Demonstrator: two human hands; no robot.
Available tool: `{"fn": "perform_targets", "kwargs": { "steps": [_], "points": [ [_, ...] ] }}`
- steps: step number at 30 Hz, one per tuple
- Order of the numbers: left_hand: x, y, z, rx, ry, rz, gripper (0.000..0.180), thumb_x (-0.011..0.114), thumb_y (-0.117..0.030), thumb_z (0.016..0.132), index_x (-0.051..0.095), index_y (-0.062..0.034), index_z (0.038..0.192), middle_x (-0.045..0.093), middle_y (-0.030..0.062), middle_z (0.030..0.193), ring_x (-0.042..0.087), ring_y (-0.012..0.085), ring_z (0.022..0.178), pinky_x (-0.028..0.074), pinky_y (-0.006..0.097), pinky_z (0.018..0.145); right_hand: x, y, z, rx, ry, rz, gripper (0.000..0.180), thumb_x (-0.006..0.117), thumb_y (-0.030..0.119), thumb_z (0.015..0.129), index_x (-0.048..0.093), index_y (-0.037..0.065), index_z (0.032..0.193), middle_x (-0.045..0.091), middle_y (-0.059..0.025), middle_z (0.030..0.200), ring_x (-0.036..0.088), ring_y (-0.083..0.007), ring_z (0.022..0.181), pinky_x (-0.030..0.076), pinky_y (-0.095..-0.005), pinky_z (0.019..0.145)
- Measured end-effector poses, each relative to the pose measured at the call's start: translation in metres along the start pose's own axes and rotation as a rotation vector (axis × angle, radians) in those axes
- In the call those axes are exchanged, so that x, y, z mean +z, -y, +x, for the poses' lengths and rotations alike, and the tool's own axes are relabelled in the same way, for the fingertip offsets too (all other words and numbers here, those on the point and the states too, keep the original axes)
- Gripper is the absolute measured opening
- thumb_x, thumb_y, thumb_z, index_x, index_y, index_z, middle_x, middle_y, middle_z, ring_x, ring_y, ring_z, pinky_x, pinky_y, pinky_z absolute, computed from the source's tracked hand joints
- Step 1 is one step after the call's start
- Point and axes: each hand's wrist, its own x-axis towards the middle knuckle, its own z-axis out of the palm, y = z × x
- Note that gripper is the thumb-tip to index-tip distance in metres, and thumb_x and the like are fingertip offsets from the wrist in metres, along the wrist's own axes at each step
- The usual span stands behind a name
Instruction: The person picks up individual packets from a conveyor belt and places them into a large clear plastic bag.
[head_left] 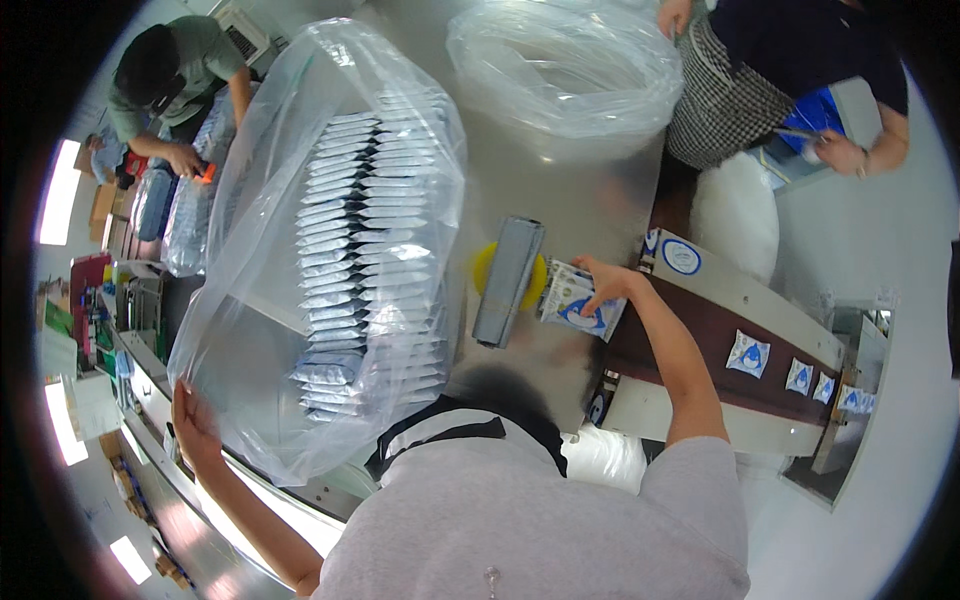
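A large clear plastic bag [250, 375] lies on the metal table, with two long rows of silver-backed packets [395, 210] standing on edge inside it. At the bag's near left edge, my left hand [197, 428] grips the film; its fingertips are partly hidden. My right hand [606, 284] is closed over a small group of white-and-blue packets [578, 312] where the conveyor meets the table. Thumb and fingers lie on either side of them. Between the bag and these packets rests a grey flat bar-shaped block [508, 283] on a yellow round piece [484, 268].
A brown conveyor belt [690, 345] on the right carries several spaced packets [748, 354]. More clear plastic film [565, 75] is heaped at the far side. One person [180, 85] works at the far left with an orange tool; another [770, 80] stands far right.
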Motion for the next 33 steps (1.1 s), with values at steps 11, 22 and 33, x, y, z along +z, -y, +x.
{"fn": "perform_targets", "kwargs": {
  "steps": [11, 22, 33],
  "points": [
    [0.000, 0.010, 0.000, 0.191, -0.206, 0.261, 0.018, 0.048, -0.018, 0.093, 0.059, -0.0076, 0.102, 0.055, -0.0059, 0.077, 0.042, 0.0012, 0.051, 0.026, 0.016, 0.040, 0.166, 0.116, -0.078, 0.310, -0.253, -0.585, 0.089, 0.083, 0.032, 0.045, 0.043, 0.000, 0.118, 0.052, -0.0168, 0.114, 0.049, -0.0289, 0.111, 0.031, -0.0450, 0.101],
    [0.029, -0.021, -0.001, 0.115, 0.222, -0.104, 0.020, 0.049, -0.021, 0.093, 0.055, -0.0061, 0.081, 0.033, -0.0090, 0.053, 0.028, 0.0002, 0.040, 0.021, 0.017, 0.037, 0.035, 0.383, -0.018, -0.417, -0.243, 0.310, 0.081, 0.081, 0.016, 0.052, 0.042, 0.002, 0.122, 0.055, -0.0140, 0.110, 0.052, -0.0278, 0.104, 0.038, -0.0400, 0.093],
    [0.035, -0.037, -0.010, 0.103, 0.255, -0.086, 0.019, 0.051, -0.018, 0.091, 0.052, -0.0071, 0.076, 0.034, -0.0060, 0.054, 0.026, 0.0016, 0.043, 0.018, 0.018, 0.039, 0.184, 0.421, 0.143, -0.521, -0.273, -0.748, 0.069, 0.055, 0.049, 0.082, 0.037, 0.001, 0.128, 0.047, -0.0145, 0.124, 0.047, -0.0298, 0.110, 0.032, -0.0492, 0.096]
  ]
}}
